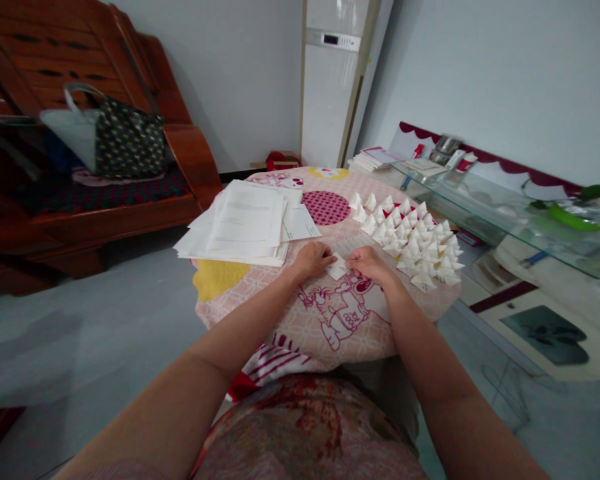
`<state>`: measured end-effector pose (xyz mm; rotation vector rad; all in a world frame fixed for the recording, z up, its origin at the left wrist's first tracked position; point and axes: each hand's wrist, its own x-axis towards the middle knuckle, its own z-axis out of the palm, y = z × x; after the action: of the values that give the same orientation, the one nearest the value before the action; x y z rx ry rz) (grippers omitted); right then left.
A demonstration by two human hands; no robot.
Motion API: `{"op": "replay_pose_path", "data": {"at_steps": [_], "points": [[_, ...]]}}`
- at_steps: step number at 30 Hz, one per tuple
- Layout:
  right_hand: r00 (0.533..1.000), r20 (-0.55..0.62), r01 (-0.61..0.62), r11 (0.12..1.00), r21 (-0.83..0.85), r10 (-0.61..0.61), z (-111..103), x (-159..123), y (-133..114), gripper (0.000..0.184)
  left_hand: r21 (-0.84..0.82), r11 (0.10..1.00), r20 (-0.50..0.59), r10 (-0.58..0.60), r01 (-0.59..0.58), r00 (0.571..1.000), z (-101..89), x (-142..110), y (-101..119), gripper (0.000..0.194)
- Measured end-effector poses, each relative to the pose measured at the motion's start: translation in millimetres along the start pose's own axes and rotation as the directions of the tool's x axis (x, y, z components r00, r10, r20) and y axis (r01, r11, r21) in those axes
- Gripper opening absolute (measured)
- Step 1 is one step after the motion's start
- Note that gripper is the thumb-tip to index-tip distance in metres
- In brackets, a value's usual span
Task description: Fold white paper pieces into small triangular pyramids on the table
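Between my two hands a small piece of folded white paper [337,267] lies on the cloth-covered round table [280,303]. My left hand [314,259] grips its left side with the fingers closed. On the right side, my right hand [367,263] pinches the paper's edge between thumb and fingers. Just right of my right hand stand rows of small white folded paper pieces [415,240] with pointed tips. To the left of my left hand rests a loose stack of white paper sheets [247,223], some with printed lines.
A wooden bench [193,160] at the left carries a dark patterned bag [127,137]. Along the right runs a glass-topped table [495,207] with papers, a metal container [447,145] and other items. A tall white air conditioner [330,87] stands at the back.
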<state>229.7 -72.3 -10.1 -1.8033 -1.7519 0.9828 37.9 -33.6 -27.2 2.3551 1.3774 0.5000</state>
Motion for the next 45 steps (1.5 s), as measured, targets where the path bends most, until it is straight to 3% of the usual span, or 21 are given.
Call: {"op": "replay_pose_path", "data": {"at_steps": [9,19,22,27,31,34,39,45], "points": [[0.996,0.009,-0.086,0.996,-0.016,0.086,1,6,-3,0.028,0.174,0.982,0.009,-0.074,0.071,0.997,-0.1,-3,12,0.024],[0.964,0.046,-0.261,0.965,0.010,0.260,-6,0,-13,0.030,0.220,0.971,0.020,-0.097,0.090,0.995,4.4,-3,12,0.029],[0.959,0.031,-0.282,0.955,0.088,0.281,-8,-3,-11,0.027,0.225,0.970,0.019,-0.097,0.090,0.995,4.8,-3,12,0.029],[0.968,-0.017,-0.236,0.931,0.277,0.250,-6,-8,-4,0.022,0.224,0.970,0.028,-0.105,0.096,0.994,3.4,-4,13,0.030],[0.984,-0.112,-0.095,0.935,0.342,0.141,3,-4,-1,0.014,0.208,0.973,0.024,-0.107,0.100,0.994,2.3,-3,13,0.029],[0.992,-0.122,-0.007,0.969,0.248,0.039,11,2,-2,0.009,0.178,0.980,0.020,-0.095,0.090,0.995,0.3,0,11,0.028],[0.990,-0.142,-0.028,1.000,-0.013,0.026,18,9,-7,0.008,0.002,0.998,0.086,-0.064,0.064,0.994,-11.6,9,-1,0.023],[0.990,-0.139,-0.029,1.000,-0.012,0.027,18,6,-9,0.005,-0.189,0.981,0.210,-0.003,0.043,0.978,-25.4,13,-16,0.022]]}}
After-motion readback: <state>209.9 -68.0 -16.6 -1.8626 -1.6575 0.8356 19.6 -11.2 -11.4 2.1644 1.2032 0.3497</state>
